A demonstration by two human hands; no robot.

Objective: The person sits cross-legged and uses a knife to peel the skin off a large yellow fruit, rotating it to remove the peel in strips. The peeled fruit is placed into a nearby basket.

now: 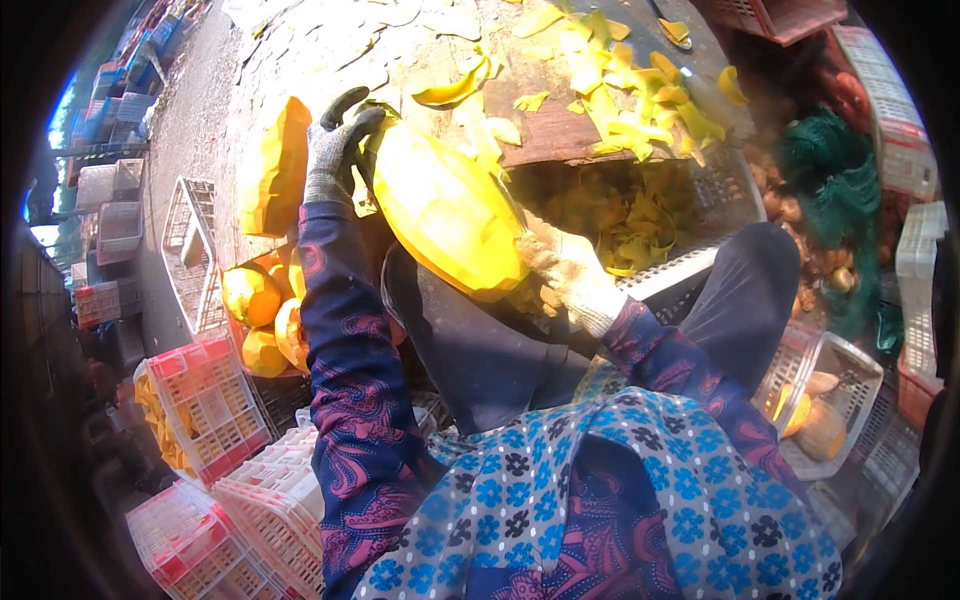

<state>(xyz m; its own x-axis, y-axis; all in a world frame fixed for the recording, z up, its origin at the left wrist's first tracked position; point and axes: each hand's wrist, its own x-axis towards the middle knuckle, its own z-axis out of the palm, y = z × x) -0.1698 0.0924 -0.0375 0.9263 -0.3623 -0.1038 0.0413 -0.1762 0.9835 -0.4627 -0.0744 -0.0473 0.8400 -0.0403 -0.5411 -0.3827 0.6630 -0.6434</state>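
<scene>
A large yellow peeled pumpkin, long and faceted with cut marks, lies tilted over my lap at the board's near edge. My left hand, in a grey knit glove with dark fingers, grips its far left end. Against its right side is my right hand, in a cream knit glove. A thin tool projects from that hand along the pumpkin's flank; glare and the glove hide most of it. Left of my left wrist, another peeled pumpkin piece rests on the wooden board.
Peel strips litter the board, with a spoon at the back. Below its edge, a crate holds more peel. Peeled pumpkins sit lower left. Plastic crates crowd both sides; green netting and onions lie right.
</scene>
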